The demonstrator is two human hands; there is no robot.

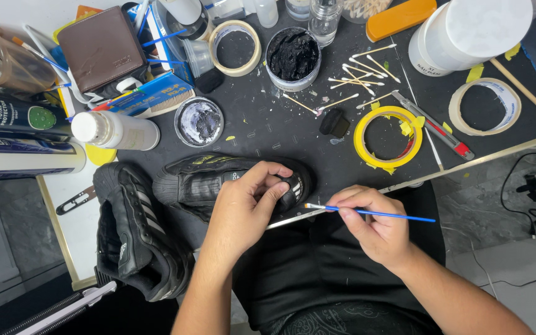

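The dark bench [268, 130] carries the clutter. At its near edge lies a black shoe [200, 180], toe pointing left; the left hand [246, 208] is closed over its heel end, thumb and fingers gripping the striped part. A second black shoe [134, 232] rests off the bench's near-left corner. The right hand [373, 226], just off the near edge, pinches a thin blue paintbrush [373, 213], whose bristle tip points at the held shoe, just beside the left fingers [268, 186]. A yellow tape roll [367, 121] lies farther back.
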